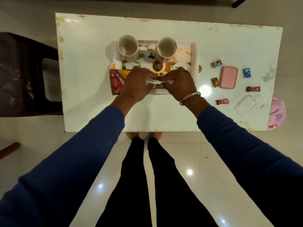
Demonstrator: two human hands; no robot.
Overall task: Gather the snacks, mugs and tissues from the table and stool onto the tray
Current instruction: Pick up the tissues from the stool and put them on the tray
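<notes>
A printed tray lies in the middle of the white table. Two floral mugs stand on its far side, one at the left and one at the middle. A red snack packet lies at the tray's near left corner, partly under my left hand. My right hand is close beside it over the tray's near edge. Both hands pinch a crumpled white tissue between them.
On the table to the right lie several wrapped candies, a pink lidded box and a clear plastic lid. A dark stool stands left of the table. A pink bin sits at the table's right corner.
</notes>
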